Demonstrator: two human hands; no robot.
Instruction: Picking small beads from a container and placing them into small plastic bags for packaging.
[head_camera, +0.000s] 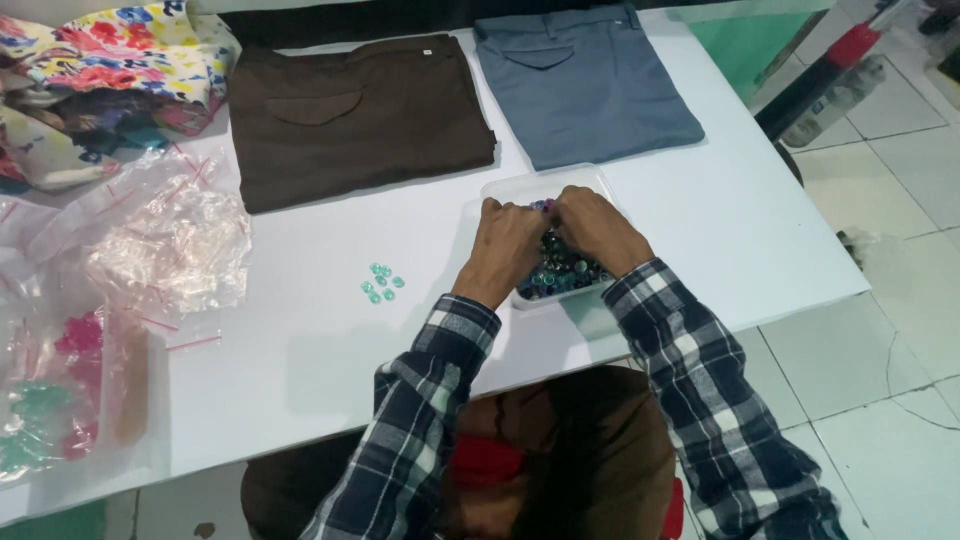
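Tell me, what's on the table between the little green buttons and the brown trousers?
Nothing: the head view shows bare white table between the green buttons and the brown trousers.

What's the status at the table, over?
Both hands in the clear tub of buttons: left hand, right hand, grips hidden. Small green pile lies apart on the table. Nothing in the way.

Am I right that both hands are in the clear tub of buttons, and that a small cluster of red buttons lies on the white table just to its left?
Nearly: in the head view, the left hand and right hand are in the clear tub of buttons, but the small cluster of buttons lying on the white table to its left is pale green, not red.
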